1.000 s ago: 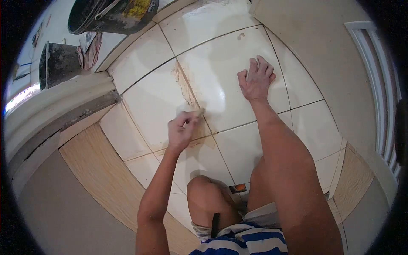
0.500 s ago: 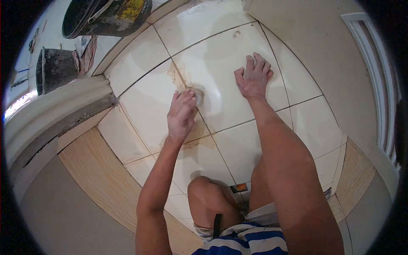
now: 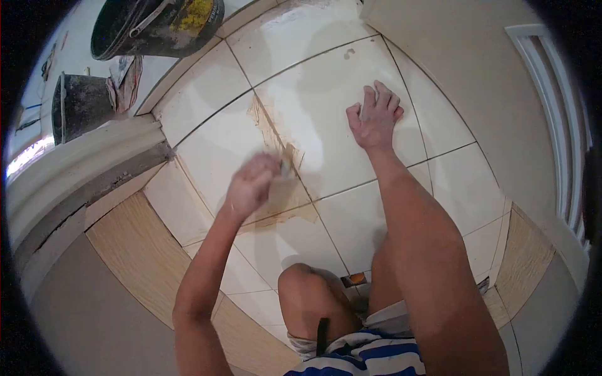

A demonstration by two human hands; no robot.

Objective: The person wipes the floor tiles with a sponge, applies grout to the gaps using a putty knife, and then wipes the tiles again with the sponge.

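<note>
My left hand is closed around a small, pale, flat piece, smeared by motion, so I cannot make out its kind. It is over the joint between two cream floor tiles. Wet tan grout is smeared along that joint and onto the tile faces on both sides. My right hand rests on the tile to the right, fingers spread and bent, with nothing in it. Greyish dust coats its fingers.
A dark bucket with a handle and yellow label stands at the upper left, a smaller black bucket below it. A stained cloth hangs beside them. A door frame borders the left; a beige panel lies right.
My left hand has moved down and left with the pale piece, uncovering more smeared grout along the joint. My right hand has stayed in place.
</note>
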